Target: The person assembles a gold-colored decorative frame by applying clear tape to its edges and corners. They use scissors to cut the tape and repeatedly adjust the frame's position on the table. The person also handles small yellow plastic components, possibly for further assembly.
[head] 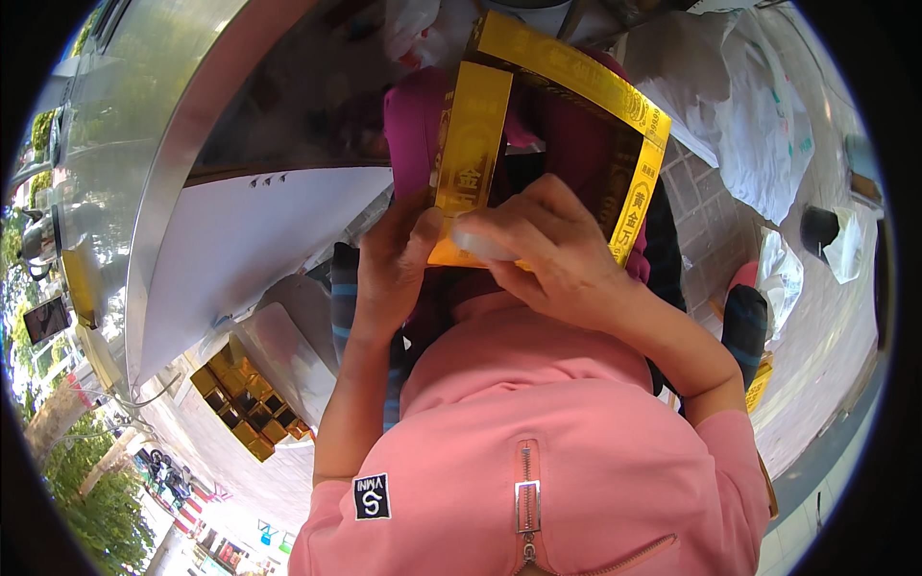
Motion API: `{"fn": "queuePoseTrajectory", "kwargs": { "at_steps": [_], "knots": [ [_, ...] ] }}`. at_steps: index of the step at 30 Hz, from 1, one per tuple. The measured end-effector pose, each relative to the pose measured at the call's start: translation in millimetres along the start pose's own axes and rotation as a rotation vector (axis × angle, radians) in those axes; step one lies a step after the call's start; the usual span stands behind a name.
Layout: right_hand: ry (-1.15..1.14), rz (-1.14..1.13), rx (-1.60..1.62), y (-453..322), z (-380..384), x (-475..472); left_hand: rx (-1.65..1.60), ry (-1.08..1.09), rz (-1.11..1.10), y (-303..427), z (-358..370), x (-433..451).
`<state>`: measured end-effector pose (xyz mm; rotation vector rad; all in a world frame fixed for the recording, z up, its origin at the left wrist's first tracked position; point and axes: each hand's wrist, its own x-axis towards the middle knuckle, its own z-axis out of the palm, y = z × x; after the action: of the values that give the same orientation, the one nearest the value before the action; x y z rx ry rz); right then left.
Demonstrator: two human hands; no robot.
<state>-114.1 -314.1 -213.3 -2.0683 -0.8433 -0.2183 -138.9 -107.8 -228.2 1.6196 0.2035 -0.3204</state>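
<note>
A gold cardboard frame (569,68), built of long narrow boxes with printed characters, rests over my lap and encloses an open middle. My left hand (400,255) grips the lower left corner of it, thumb against the near edge. Close beside, my right hand (555,248) holds a small whitish translucent round object (486,245), perhaps a tape roll, against that same corner. Its exact kind cannot be told, since my fingers cover part of it.
Folded gold paper pieces (252,399) lie in a group at the lower left. A white panel (252,252) and a metal edge (180,122) stand at the left. Plastic bags (756,129) lie on the paving at the right.
</note>
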Motion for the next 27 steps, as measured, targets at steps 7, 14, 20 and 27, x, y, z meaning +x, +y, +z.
{"fn": "queuePoseTrajectory", "kwargs": {
  "at_steps": [7,14,20,27],
  "knots": [
    [-0.215,0.035,-0.189,2,-35,-5,0.018,0.021,-0.036,2,-2,3],
    [-0.284,0.052,-0.224,-3,-39,1,0.044,-0.014,-0.027,4,2,2],
    [-0.293,0.065,-0.238,-7,-39,2,0.026,-0.016,-0.052,5,2,2],
    [-0.319,0.034,-0.351,-11,-41,2,-0.004,-0.017,-0.031,5,4,1]
  ]
}}
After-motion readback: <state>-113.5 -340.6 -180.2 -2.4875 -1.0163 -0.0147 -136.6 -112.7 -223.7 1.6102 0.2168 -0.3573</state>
